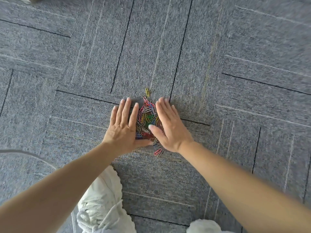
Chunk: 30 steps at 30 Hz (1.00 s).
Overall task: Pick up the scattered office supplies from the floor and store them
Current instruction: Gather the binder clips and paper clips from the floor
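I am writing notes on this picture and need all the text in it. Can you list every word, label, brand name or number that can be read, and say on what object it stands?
None: no readable text shows anywhere in this view.
The pile of coloured paper clips, the grey carpet and the white shoes carry no visible word, number or logo.
Both hands, left hand and right hand, are bare.

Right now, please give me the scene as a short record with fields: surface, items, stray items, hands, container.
surface: grey carpet tiles
items: pile of coloured paper clips, gathered between the two hands
stray items: yellow clip beyond the pile; pink clip on the near side
left hand: flat, open, left of the pile
right hand: flat, open, right of the pile
container: none in view
also visible: white shoe
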### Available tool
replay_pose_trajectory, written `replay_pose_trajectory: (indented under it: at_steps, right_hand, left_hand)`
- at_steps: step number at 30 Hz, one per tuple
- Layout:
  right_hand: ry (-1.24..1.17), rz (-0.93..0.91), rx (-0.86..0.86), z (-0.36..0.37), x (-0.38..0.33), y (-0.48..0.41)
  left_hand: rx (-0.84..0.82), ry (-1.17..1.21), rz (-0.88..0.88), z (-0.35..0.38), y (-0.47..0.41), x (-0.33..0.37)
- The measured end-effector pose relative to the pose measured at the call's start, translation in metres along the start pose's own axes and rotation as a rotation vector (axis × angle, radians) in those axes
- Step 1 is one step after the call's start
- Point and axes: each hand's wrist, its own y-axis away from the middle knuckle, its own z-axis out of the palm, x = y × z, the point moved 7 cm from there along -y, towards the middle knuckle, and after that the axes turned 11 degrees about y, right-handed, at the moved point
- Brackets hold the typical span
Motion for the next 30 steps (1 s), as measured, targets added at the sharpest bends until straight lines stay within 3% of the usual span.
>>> replay_pose_trajectory:
  at_steps: [2,4,6,10,15,19,23,26,30]
  right_hand:
    - [-0.147,0.027,0.111,-0.02,0.013,0.011]
    - [-0.1,0.093,0.167,-0.033,0.038,0.029]
    - [0.086,0.139,0.056,-0.032,0.058,0.047]
    - [0.451,0.122,-0.323,-0.006,0.057,0.066]
    - [0.456,0.138,-0.286,0.024,0.019,0.048]
    - [0.454,0.131,-0.13,0.023,0.002,0.013]
    - [0.426,-0.054,-0.099,0.02,-0.006,-0.005]
    - [0.298,-0.121,-0.056,0.005,0.002,0.002]
    - [0.03,0.031,0.103,-0.034,0.031,0.025]
  left_hand:
    - [0.026,0.095,0.02,-0.012,-0.012,0.003]
    - [0.065,0.198,0.058,-0.023,-0.026,0.009]
    - [0.071,0.189,0.096,-0.029,-0.04,0.016]
    - [-0.004,0.012,0.238,-0.026,-0.048,0.034]
    - [-0.136,-0.024,0.554,-0.011,-0.002,0.032]
    - [0.03,0.144,0.404,-0.016,0.03,-0.006]
    - [-0.042,0.023,0.101,0.003,0.045,-0.035]
    - [-0.022,-0.001,0.023,0.01,0.04,-0.028]
    - [0.054,0.006,0.081,0.012,0.021,0.002]
